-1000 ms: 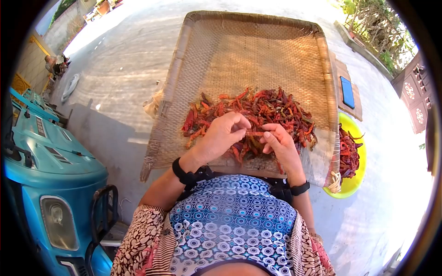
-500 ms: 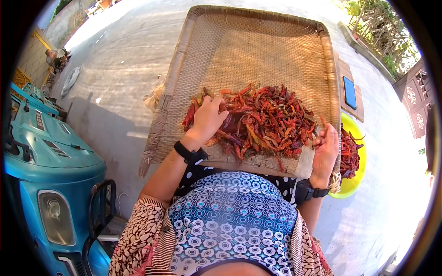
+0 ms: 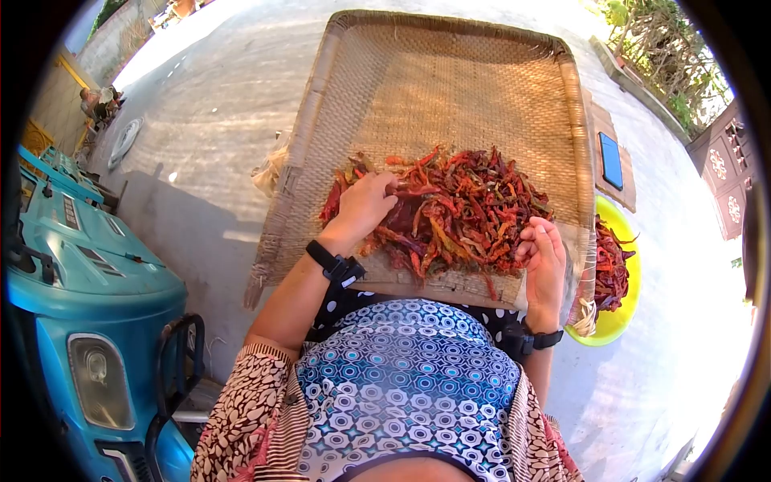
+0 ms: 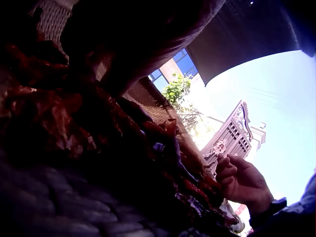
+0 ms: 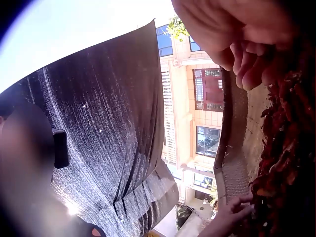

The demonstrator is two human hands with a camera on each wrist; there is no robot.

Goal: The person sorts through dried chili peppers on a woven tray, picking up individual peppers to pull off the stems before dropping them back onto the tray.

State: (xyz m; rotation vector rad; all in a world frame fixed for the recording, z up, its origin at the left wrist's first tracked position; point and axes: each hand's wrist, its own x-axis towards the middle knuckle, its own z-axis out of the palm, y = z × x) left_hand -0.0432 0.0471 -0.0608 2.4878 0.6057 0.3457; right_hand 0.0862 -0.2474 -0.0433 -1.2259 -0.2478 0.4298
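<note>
A heap of wrinkled red, orange and dark dried chili peppers (image 3: 482, 209) lies across the near half of a woven bamboo tray (image 3: 450, 96). At the heap's left side, my left hand (image 3: 365, 205) reaches in with bent fingers and pinches a red chili (image 3: 414, 191); the left wrist view shows this hand mostly in shadow. My right hand (image 3: 548, 253) hovers by the heap's right edge, palm turned inward and fingers loosely curled. No chili shows between its fingers (image 5: 252, 66) in the right wrist view.
Beside the tray's right edge stands a yellow-green basin (image 3: 614, 325) with more red chilies (image 3: 610, 273). A blue phone (image 3: 610, 161) lies on a board (image 3: 630, 181) behind it. To the left is a blue three-wheeled vehicle (image 3: 104, 297). A person (image 3: 98, 103) sits far off.
My hands have parted from the chili they both held over the heap. The left went to the heap's left side; the right swung out to the tray's right edge with a piece, then came back without it showing.
</note>
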